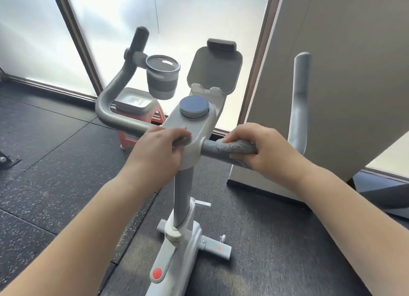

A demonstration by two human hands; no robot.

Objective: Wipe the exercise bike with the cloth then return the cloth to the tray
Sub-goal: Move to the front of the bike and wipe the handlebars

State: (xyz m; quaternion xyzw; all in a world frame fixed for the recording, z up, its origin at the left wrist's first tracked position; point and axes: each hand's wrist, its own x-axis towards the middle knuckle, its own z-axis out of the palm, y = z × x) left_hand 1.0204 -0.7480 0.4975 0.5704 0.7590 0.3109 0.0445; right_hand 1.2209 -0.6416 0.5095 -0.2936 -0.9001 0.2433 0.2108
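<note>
Head view: most of the cloth (pixel 236 145) is hidden under the right hand (pixel 261 149) gripping it (bar runs left-right). The left hand (pixel 159 149) is clenched round the bike (pixel 190 127) bar. The tray (pixel 135 101) is seen beyond.

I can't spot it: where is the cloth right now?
In the head view, the cloth is wrapped over the bike's right handlebar, gripped by the right hand, just right of the round dial.

Open floor (pixel 55 140) left of post (pixel 182 198). Right: white panel (pixel 332 96) close behind handlebar (pixel 208 148). Ahead: cup holder (pixel 162 76), tablet rest (pixel 214 71), round knob (pixel 194 106) crowding console.
</note>
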